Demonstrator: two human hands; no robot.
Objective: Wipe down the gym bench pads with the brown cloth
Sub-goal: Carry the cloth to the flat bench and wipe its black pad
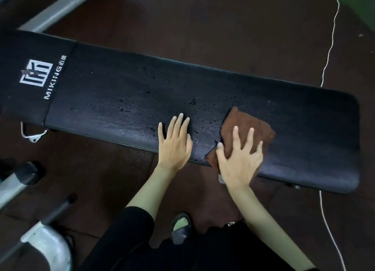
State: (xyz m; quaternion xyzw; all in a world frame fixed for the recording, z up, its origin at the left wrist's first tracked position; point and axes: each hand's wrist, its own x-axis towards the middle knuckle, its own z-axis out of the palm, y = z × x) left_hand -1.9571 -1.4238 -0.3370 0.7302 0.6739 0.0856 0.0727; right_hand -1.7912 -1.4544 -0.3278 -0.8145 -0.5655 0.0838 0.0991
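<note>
Bench (121,108): long black pad, white MIKING logo (37,72) at one end, droplets (191,102) scattered mid-pad, standing on dark brown floor (203,27). On it: brown cloth (245,122) under the spread right hand (239,161); left hand (175,142) flat beside it.

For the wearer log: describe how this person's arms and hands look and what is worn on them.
Both the left hand and the right hand are ungloved, with no rings or wristwear showing. The left forearm and right forearm are bare. The left one meets black fabric near the elbow; whether that is a sleeve cannot be told.
</note>
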